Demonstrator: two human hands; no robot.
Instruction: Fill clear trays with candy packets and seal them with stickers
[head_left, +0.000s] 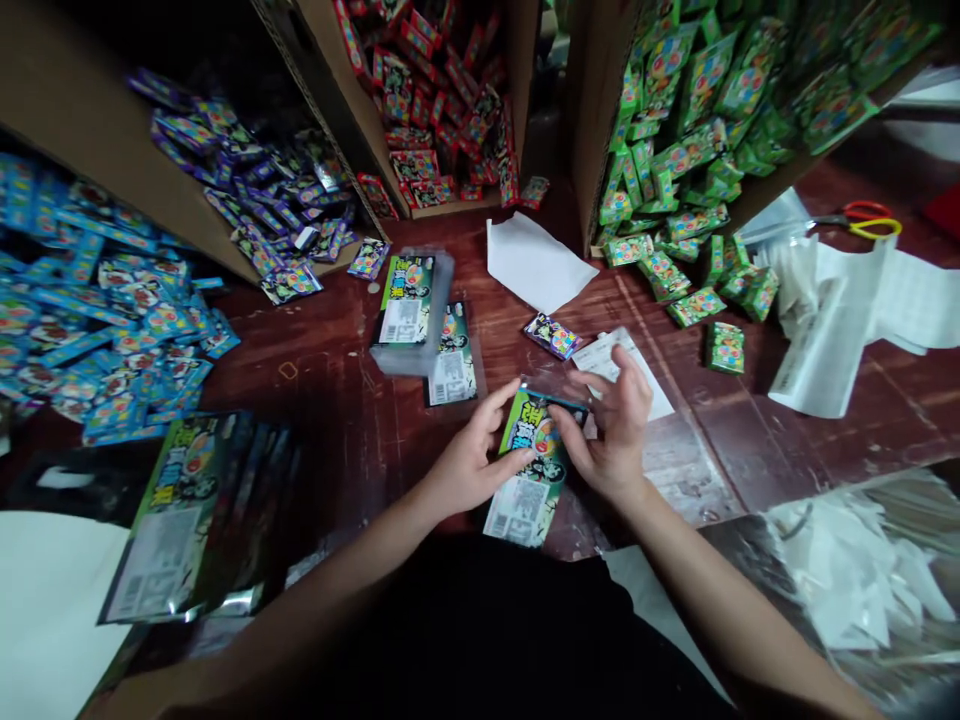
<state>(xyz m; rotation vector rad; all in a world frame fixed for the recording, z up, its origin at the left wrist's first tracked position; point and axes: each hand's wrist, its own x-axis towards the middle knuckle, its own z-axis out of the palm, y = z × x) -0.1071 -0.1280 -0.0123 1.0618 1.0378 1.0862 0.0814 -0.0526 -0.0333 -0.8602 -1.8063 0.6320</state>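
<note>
A flat printed packet (pixel 531 465), black and green with a white label and a clear margin, sits in front of my body. My left hand (pixel 484 452) is closed on its left edge, thumb across the front. At the upper right of the packet is my right hand (pixel 615 430), its thumb against the front and its other fingers raised and spread. Just beyond lies a purple candy packet (pixel 553 336) beside a white paper sheet (pixel 651 388). To the left, a stack of similar packets in clear sleeves (pixel 409 310) overlaps another printed packet (pixel 454 365).
Open cartons hold purple packets (pixel 262 185), red packets (pixel 442 100) and green packets (pixel 697 130). Blue packets (pixel 127 310) are heaped at left, above a row of filled pouches (pixel 180 510). Scissors (pixel 862 218), curled backing paper (pixel 817 350) and a bag of white scraps (pixel 855 570) lie right.
</note>
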